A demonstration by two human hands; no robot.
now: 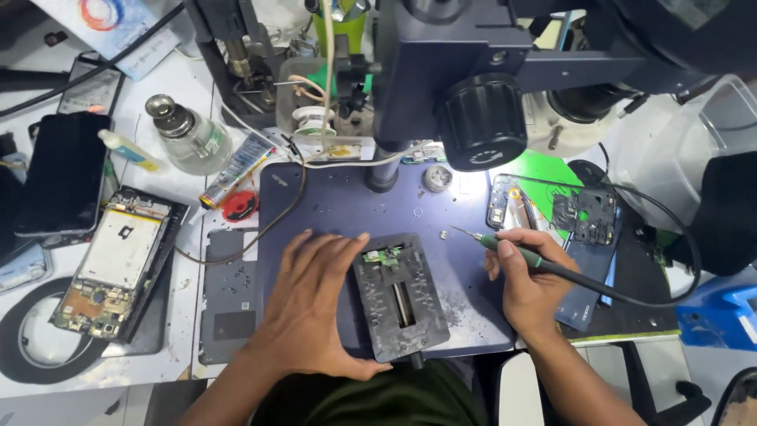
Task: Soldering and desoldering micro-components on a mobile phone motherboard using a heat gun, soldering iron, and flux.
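Left hand (315, 304) lying flat, steadying the jig (400, 296); right hand (528, 284) gripping the iron (505, 251), tip hovering at the board's (382, 256) two o'clock, best kept braced.

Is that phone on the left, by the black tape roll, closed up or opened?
Opened. The phone lies flat with its back cover off: the pale battery and green circuit boards are exposed. It lies apart from the left hand, which steadies the black board holder.

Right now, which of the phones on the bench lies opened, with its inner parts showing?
The opened phone left of the left hand, showing a silver battery and circuit boards. The black phone beyond it is closed, dark screen up.
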